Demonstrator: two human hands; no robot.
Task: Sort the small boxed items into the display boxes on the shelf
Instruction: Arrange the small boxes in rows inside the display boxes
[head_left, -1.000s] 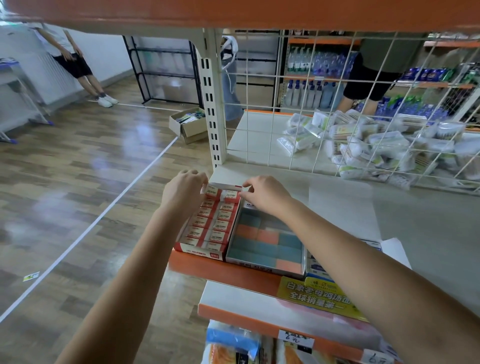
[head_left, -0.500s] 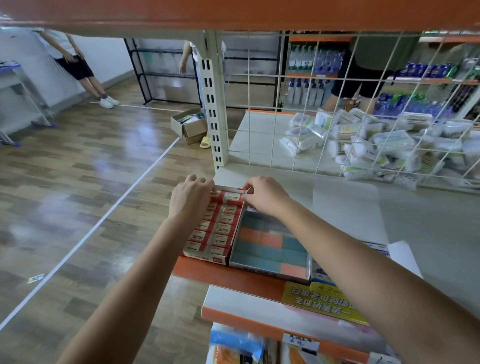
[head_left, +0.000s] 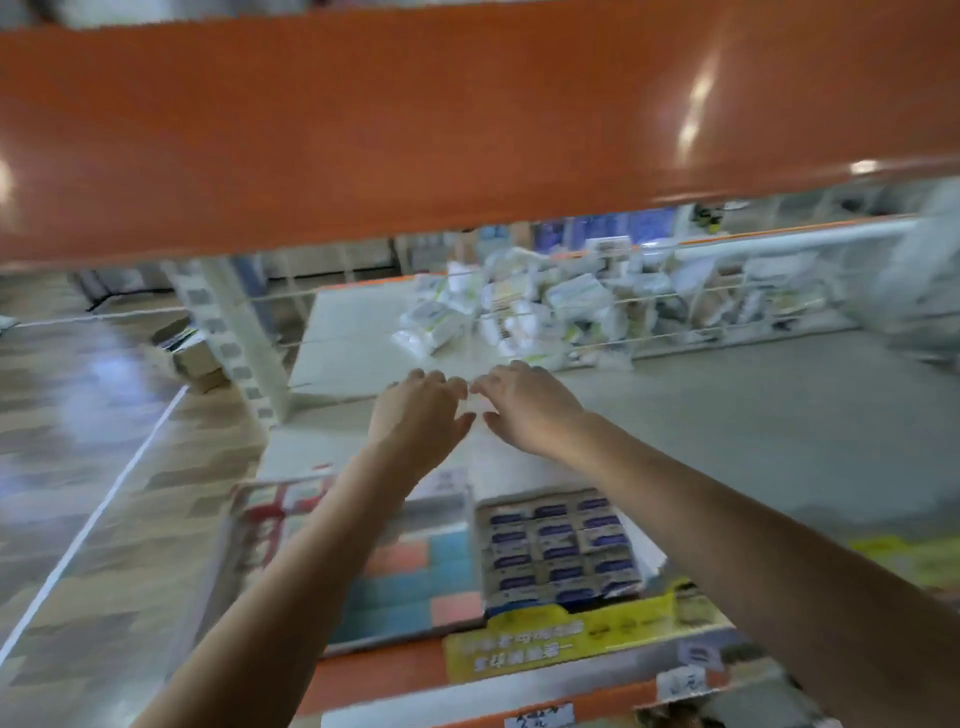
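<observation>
The view is motion-blurred. My left hand (head_left: 418, 415) and my right hand (head_left: 527, 410) reach side by side over the grey shelf (head_left: 727, 441), fingertips nearly touching. Their fingers are loosely bent and I see nothing in them. Both hover behind three display boxes at the shelf's front. My left forearm partly covers the red-and-white box (head_left: 270, 519) on the left. The middle box (head_left: 415, 582) holds blue and orange blocks. The right box (head_left: 556, 551) holds rows of small blue-labelled boxed items.
The orange edge of the shelf above (head_left: 467, 104) fills the top of the view. A wire mesh back with a heap of white packets (head_left: 545, 306) closes the shelf behind. A cardboard box (head_left: 192, 353) sits on the wooden floor to the left.
Both hands have left the red-and-white box and moved up and to the right, deeper over the shelf. The camera swung right and down, bringing the blue-labelled box into view.
</observation>
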